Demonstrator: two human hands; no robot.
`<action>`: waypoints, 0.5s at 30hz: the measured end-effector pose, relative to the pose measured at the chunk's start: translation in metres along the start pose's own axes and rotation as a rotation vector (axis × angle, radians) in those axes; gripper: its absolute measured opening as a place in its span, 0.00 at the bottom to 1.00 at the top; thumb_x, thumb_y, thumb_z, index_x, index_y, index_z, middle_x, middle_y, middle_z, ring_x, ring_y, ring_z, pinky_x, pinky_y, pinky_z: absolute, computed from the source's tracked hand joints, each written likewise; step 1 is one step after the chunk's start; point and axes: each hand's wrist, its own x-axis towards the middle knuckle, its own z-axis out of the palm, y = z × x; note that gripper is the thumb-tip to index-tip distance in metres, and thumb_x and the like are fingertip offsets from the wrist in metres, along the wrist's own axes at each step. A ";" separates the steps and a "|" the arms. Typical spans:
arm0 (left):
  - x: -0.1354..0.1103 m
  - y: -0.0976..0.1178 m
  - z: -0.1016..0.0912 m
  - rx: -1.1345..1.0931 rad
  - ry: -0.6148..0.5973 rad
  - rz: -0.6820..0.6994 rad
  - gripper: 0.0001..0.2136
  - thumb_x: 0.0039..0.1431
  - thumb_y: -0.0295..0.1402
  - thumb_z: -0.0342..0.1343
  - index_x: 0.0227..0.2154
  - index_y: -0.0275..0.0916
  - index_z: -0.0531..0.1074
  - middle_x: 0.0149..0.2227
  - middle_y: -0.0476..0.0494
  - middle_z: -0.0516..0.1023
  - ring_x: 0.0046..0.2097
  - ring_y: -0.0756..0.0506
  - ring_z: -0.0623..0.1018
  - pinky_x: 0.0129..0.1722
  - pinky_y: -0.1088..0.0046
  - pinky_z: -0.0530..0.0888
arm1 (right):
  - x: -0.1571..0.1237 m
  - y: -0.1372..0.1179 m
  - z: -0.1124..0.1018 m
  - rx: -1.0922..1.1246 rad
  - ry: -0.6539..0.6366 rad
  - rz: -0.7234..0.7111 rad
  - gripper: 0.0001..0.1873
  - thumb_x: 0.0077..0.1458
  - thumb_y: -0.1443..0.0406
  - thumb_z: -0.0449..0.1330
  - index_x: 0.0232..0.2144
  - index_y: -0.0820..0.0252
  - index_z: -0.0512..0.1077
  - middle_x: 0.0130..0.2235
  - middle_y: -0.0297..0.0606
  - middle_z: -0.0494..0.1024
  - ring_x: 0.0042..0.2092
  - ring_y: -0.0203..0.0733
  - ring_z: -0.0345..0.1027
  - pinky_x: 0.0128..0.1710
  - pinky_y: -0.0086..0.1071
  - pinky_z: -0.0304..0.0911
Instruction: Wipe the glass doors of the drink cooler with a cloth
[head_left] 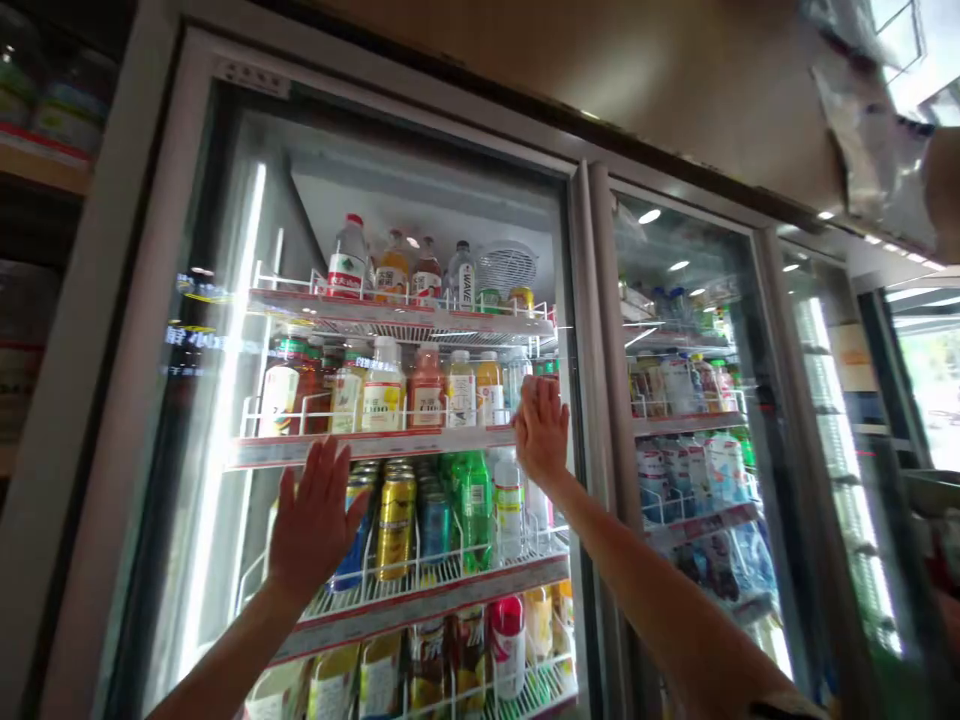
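Both of my hands are raised in front of a glass fridge door (420,185). My left hand (313,522) is empty, its fingers stretched out and thumb apart, over the view of the can shelf. My right hand (541,432) lies flat with fingers extended, near the door's right side; its reflection shows beside it. Whether either palm touches the glass I cannot tell. Behind the glass are a gold can (396,525), a green bottle (472,510), a white-capped bottle (383,390) and, on the top shelf, a red-capped bottle (349,260).
A metal door frame (600,350) stands right of my right hand. Beyond it, a second glass door (686,270) fronts more drink shelves. Dark shelving (45,230) is at the left. At upper right, part of another person's arm (943,190) appears near clear plastic.
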 end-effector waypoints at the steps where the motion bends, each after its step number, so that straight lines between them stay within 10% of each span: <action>1: -0.002 0.000 0.000 0.015 -0.005 0.004 0.30 0.63 0.37 0.43 0.64 0.37 0.39 0.64 0.34 0.50 0.66 0.39 0.49 0.63 0.52 0.49 | -0.007 -0.003 0.001 0.009 -0.029 -0.076 0.30 0.59 0.66 0.46 0.63 0.58 0.50 0.67 0.42 0.46 0.68 0.52 0.31 0.62 0.53 0.40; 5: -0.014 0.003 -0.005 0.046 -0.036 0.045 0.30 0.63 0.37 0.42 0.64 0.36 0.38 0.65 0.34 0.50 0.66 0.40 0.48 0.63 0.53 0.49 | -0.039 -0.018 -0.001 0.079 -0.194 -0.621 0.31 0.58 0.66 0.48 0.63 0.48 0.50 0.66 0.31 0.51 0.68 0.44 0.33 0.64 0.47 0.37; 11: -0.027 0.000 -0.017 0.074 -0.082 0.083 0.30 0.63 0.37 0.43 0.64 0.37 0.38 0.64 0.36 0.51 0.66 0.41 0.48 0.63 0.56 0.50 | 0.002 -0.033 0.001 0.047 -0.037 -0.138 0.28 0.60 0.65 0.46 0.63 0.57 0.52 0.66 0.43 0.48 0.68 0.52 0.33 0.61 0.55 0.40; 15: -0.040 -0.014 -0.024 0.096 -0.113 0.159 0.29 0.63 0.38 0.42 0.64 0.37 0.41 0.64 0.37 0.53 0.66 0.42 0.49 0.64 0.58 0.48 | -0.014 -0.058 0.002 0.154 -0.182 -0.762 0.28 0.60 0.62 0.48 0.62 0.51 0.52 0.66 0.31 0.50 0.68 0.45 0.31 0.64 0.49 0.37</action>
